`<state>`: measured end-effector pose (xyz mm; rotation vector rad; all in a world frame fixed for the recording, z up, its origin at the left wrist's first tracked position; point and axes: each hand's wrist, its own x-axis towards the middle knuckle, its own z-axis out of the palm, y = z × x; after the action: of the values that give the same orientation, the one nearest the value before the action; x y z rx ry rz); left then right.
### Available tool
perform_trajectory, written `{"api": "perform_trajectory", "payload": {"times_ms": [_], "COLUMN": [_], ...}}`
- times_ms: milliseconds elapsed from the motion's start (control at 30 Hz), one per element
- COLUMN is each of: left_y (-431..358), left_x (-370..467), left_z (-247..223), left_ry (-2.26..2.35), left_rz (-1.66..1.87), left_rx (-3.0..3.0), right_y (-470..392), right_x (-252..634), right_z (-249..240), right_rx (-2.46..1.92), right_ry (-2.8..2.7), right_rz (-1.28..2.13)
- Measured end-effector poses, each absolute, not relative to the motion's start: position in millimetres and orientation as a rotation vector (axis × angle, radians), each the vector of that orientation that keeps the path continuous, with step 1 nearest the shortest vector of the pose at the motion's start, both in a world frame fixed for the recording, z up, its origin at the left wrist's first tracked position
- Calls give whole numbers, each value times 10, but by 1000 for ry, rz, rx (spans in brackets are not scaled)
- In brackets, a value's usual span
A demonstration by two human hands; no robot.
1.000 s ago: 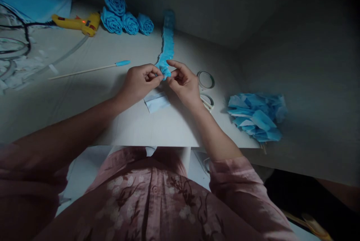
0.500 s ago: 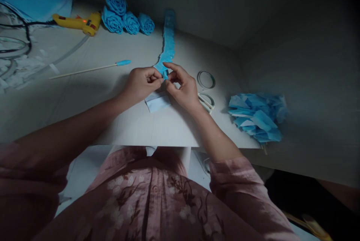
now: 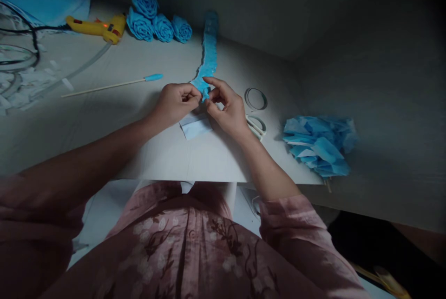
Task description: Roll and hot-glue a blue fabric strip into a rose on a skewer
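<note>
A long blue crepe paper strip with a ruffled edge stretches from the back of the table toward me. Its near end is pinched and twisted between my fingers. My left hand is closed on this end from the left, thumb against forefinger. From the right, my right hand grips the same end between thumb and fingers, its forefinger raised over the strip. Under my hands lies a folded pale paper piece. Scissors lie partly hidden behind my right hand, with a tape ring just beyond them.
Several blue paper roses stand at the back left beside a yellow glue gun with its light on. A thin stick with a blue tip lies left of my hands. Blue paper petals are heaped at the right edge; white scraps lie far left.
Both hands stay in nearly the same place. The small twisted end of the strip between my fingers has shifted slightly and shows a little more.
</note>
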<state>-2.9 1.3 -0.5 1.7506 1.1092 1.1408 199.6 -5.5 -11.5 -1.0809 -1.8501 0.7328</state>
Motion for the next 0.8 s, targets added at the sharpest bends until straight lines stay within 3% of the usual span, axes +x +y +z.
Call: {"api": "perform_trajectory", "payload": {"times_ms": [800], "left_y": [3], "left_x": [-18], "left_z": [49], "left_ry": [1101], "left_rz": [1130], "left_rx": [1642], "right_y": [36], "right_x": [2068], "right_z": [-166], "right_rx": [-1000], "right_ry": [-1739], "right_rz": [914]}}
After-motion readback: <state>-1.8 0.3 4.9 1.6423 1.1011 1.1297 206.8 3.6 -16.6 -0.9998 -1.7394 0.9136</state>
